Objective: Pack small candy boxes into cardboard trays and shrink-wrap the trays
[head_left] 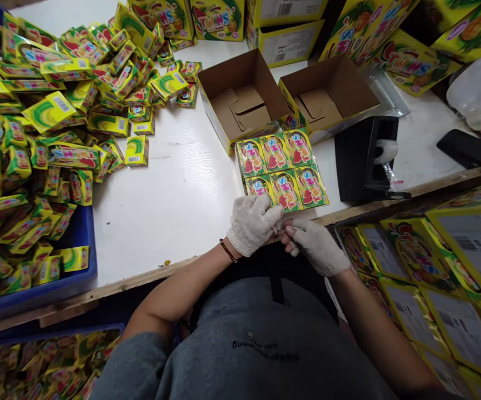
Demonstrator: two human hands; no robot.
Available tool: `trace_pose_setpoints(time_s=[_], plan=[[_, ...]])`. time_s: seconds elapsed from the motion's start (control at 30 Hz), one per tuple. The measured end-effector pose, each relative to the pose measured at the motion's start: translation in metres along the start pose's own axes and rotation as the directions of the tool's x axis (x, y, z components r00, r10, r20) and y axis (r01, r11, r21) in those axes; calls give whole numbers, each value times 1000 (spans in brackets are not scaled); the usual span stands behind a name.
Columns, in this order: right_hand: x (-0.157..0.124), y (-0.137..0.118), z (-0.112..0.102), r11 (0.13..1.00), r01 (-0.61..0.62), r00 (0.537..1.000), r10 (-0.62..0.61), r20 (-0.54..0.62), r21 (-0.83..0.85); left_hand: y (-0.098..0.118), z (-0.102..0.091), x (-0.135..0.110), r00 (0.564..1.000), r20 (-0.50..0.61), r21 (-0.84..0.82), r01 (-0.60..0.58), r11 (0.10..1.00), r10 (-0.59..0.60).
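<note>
Topping wht tbl point(161, 194), 6-pk point(282, 188), stacked bxs point(415, 250) nr

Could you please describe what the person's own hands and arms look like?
The left hand and right hand wear whitish knitted gloves; some right fingertips are uncovered. A dark beaded bracelet circles the left wrist. Both forearms are bare; the left sleeve is short and grey-blue.
</note>
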State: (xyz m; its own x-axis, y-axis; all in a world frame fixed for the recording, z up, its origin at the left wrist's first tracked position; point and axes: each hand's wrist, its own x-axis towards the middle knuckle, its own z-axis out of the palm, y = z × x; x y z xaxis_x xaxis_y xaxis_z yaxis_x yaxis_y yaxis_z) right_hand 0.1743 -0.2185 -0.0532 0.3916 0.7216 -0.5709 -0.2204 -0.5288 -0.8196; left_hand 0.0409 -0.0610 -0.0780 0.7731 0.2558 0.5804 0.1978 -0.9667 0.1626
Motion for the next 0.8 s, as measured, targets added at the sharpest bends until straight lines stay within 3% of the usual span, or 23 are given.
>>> trace_pose_setpoints(time_s=[0.07,0.13,0.2,0.23,0.27,0.33,0.43,0.53,0.6,0.7,0.73,0.8], plan=[[-9,-3,-14,963,136,968,-179,-175,-233,2,0,-7,998,-60,-15,9,1000,-10],[-8,-10,-28,802,301,839,-480,-257,-515,5,-4,-20,994,-109,-117,18,993,-30],[4,-19,-36,537,431,664,-733,-147,-725,7,-10,-34,986,-145,-253,47,966,-86],[13,-23,-37,397,469,607,-794,-39,-789,7,-14,-40,976,-161,-318,92,944,-150],[22,-28,-36,268,487,579,-812,77,-831,7,-16,-44,957,-166,-372,162,914,-237],[38,-34,-27,62,474,595,-758,267,-878,1,-20,-44,886,-102,-489,351,799,-452],[48,-35,-5,-125,440,641,-650,408,-889,-18,-20,-20,703,209,-613,636,469,-680],[46,-32,17,-173,423,655,-620,432,-889,-42,-21,18,470,469,-592,796,129,-747],[44,-29,28,-166,409,655,-631,415,-897,-53,-24,40,360,541,-571,821,-18,-760],[46,-26,34,-161,400,642,-654,401,-902,-62,-25,59,318,580,-571,815,-96,-750],[47,-25,35,-160,399,637,-661,398,-903,-64,-22,62,327,584,-565,821,-83,-743],[48,-24,34,-153,398,629,-672,391,-904,-69,-13,63,412,558,-544,837,57,-720]])
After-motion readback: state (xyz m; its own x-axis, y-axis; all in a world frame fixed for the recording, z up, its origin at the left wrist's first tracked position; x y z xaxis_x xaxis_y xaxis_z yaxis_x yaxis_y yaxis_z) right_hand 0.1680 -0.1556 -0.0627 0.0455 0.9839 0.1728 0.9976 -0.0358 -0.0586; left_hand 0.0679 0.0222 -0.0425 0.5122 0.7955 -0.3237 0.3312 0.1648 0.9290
